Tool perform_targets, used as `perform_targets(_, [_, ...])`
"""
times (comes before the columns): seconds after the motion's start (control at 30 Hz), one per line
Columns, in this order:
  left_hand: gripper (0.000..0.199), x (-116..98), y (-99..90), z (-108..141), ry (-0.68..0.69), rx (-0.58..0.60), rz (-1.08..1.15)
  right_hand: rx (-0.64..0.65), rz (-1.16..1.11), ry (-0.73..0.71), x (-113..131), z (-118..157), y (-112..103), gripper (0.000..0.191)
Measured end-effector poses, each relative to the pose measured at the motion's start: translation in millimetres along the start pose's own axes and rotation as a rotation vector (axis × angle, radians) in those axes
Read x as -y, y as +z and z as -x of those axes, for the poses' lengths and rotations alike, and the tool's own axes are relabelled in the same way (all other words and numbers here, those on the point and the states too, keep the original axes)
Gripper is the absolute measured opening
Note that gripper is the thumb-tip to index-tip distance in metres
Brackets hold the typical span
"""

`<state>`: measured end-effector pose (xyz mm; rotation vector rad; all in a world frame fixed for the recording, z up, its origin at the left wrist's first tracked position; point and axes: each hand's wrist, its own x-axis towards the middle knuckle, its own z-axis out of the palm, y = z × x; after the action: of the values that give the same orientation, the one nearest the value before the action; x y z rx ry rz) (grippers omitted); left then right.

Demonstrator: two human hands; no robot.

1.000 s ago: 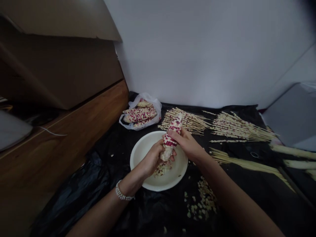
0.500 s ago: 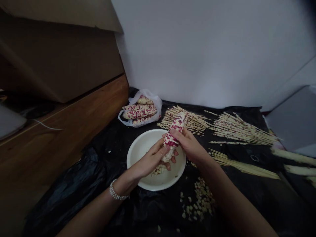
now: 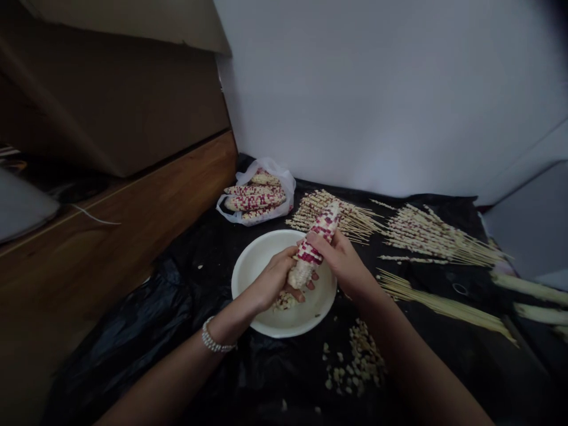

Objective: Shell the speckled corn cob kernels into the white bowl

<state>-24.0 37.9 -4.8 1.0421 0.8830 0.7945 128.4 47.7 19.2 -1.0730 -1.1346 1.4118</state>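
An ear of corn [image 3: 316,239] with white and dark red kernels is held tilted over a white basin [image 3: 242,278]. Its lower end is bare cob, stripped of kernels. My left hand [image 3: 276,278] wraps the lower part from the left, fingers partly beneath the cob. Around the middle, my right hand [image 3: 339,260] grips from the right with its thumb lying on the kernels. Some loose kernels [image 3: 284,300] lie in the basin under my left hand.
Behind the basin is a plastic bag [image 3: 289,186] of corn ears. Kernel-threaded skewers [image 3: 426,234] lie in two bunches at the back right, with bare sticks [image 3: 444,302] nearer. Scattered kernels [image 3: 361,358] lie on black plastic sheeting [image 3: 177,319]. A cardboard box [image 3: 146,112] stands left, stripped cobs [image 3: 532,290] right.
The whole scene has shifted slightly to the right in view. My left thumb has drawn back from the bare end of the cob; both hands still hold the corn.
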Motion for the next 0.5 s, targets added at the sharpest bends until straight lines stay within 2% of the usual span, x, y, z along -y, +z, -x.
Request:
perform_targets(0.07, [0.039,-3.0,0.5,-0.3,-0.03,0.03,0.084,0.013,-0.005,0.019,1.3,-0.1,-1.2,0.041])
perform_targets(0.17, [0.053,-4.9,1.3,1.8,-0.019,0.042,0.111,-0.003,0.004,0.004,-0.4,-1.9,-2.9,0.042])
perform_targets(0.37, [0.047,-1.6,0.3,5.1,-0.006,0.046,0.025,-0.051,0.055,-0.049,-6.8,-6.5,-5.0,0.041])
perform_targets(0.5, [0.039,2.1,0.0,4.1,0.025,-0.003,-0.037,-0.074,0.075,-0.077,-9.0,-6.6,-4.8,0.041])
